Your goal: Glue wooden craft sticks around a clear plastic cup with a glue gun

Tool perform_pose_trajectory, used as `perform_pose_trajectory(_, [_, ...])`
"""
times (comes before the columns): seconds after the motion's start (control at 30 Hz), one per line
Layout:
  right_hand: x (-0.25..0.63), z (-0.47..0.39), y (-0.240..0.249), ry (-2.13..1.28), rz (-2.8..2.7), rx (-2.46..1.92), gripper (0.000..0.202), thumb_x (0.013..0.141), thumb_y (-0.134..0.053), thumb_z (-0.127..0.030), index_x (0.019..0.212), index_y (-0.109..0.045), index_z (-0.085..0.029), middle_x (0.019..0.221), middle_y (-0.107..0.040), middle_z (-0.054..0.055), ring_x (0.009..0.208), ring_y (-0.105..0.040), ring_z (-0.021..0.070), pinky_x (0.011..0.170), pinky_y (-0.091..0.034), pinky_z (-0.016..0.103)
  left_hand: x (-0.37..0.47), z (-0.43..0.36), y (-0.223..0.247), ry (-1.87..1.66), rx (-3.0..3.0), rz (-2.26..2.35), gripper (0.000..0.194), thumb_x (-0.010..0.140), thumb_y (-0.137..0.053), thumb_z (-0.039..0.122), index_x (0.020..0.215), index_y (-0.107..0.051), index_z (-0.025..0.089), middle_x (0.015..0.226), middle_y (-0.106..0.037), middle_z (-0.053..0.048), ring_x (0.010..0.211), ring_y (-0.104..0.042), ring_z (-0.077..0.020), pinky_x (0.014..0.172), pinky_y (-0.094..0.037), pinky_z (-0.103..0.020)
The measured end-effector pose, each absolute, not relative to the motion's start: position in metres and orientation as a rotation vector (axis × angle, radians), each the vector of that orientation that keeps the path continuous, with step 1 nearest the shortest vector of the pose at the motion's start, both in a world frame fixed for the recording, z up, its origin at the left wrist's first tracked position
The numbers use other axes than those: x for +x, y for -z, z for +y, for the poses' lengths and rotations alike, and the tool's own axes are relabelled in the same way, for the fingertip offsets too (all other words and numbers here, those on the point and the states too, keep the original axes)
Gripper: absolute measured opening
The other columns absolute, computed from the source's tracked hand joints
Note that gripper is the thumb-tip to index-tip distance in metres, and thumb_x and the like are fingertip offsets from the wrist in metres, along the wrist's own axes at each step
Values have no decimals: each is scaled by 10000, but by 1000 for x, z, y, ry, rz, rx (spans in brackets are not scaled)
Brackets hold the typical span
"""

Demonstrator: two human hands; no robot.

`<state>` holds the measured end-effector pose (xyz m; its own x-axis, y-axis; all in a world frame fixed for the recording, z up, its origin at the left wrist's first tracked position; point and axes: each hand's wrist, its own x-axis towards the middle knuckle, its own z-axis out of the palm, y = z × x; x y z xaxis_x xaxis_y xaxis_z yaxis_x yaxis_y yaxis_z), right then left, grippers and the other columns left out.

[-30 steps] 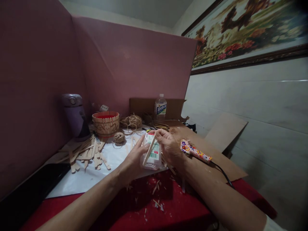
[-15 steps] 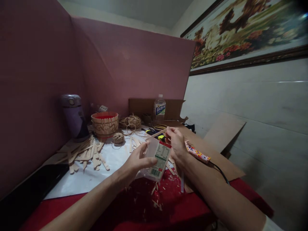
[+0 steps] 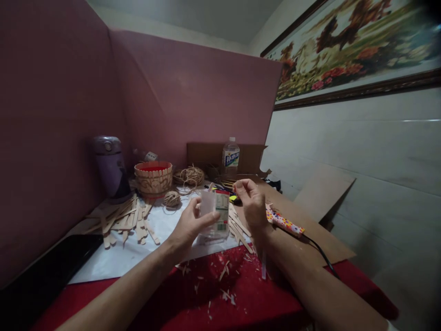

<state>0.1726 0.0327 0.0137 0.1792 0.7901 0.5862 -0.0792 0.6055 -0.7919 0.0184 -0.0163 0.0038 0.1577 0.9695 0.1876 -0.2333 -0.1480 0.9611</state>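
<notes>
My left hand [image 3: 189, 226] holds a small clear plastic container [image 3: 216, 215] with a printed label, upright above the white paper [image 3: 128, 254]. My right hand [image 3: 250, 201] hovers just right of the container with its fingers pinched together. Whether a stick is between them is unclear. Loose wooden sticks [image 3: 237, 230] lie below and between my hands. A hot-glue gun with a colourful dotted pattern [image 3: 284, 224] rests on the cardboard [image 3: 319, 239] beside my right wrist.
A pile of wooden sticks [image 3: 126, 221], a stick-walled basket [image 3: 153, 177], a twine ball [image 3: 171, 198] and a loose twine coil [image 3: 189, 175] lie at the back left. A purple flask [image 3: 110, 168] and a water bottle [image 3: 230, 156] stand behind. Wood scraps litter the red cloth [image 3: 220, 299].
The container has turned from tilted to upright and moved slightly left. My right hand has lifted off it and drawn to the right; the stick it pressed on the container is no longer seen.
</notes>
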Motion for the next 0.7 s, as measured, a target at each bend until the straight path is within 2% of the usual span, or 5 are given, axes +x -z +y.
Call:
perform_pose_trajectory(0.07, [170, 24, -15, -601, -1406, -703, 279, 845, -606, -443, 699, -567, -209, 657, -528, -24, 638, -468, 137, 628, -374, 270, 17, -14, -2, -1345, 1313, 884, 573, 672, -788, 364, 1136, -516, 166, 1018, -665, -98, 886, -631, -218, 789, -479, -331])
perform_pose_trajectory(0.23, [163, 15, -14, -523, -1563, -770, 254, 781, -708, -388, 684, -545, -219, 654, -521, -26, 639, -465, 147, 636, -374, 280, 17, -13, -1, -1408, 1367, 878, 663, 621, -824, 308, 1206, -534, 189, 1017, -660, -65, 879, -624, -211, 762, -476, -291])
perform_pose_trajectory(0.47, [164, 18, -13, -505, -1632, -690, 190, 850, -612, -322, 703, -562, -213, 753, -520, -2, 743, -495, 162, 714, -387, 291, 17, -12, 1, -1438, 1435, 855, 666, 657, -801, 286, 1239, -485, 222, 1085, -639, -63, 949, -620, -215, 806, -485, -301])
perform_pose_trajectory(0.7, [164, 18, -13, -516, -1589, -709, 112, 811, -585, -235, 703, -565, -210, 741, -531, -2, 740, -502, 167, 714, -394, 292, 18, -14, -2, -1443, 1459, 831, 628, 659, -798, 259, 1210, -501, 208, 1006, -651, -48, 865, -616, -183, 780, -479, -279])
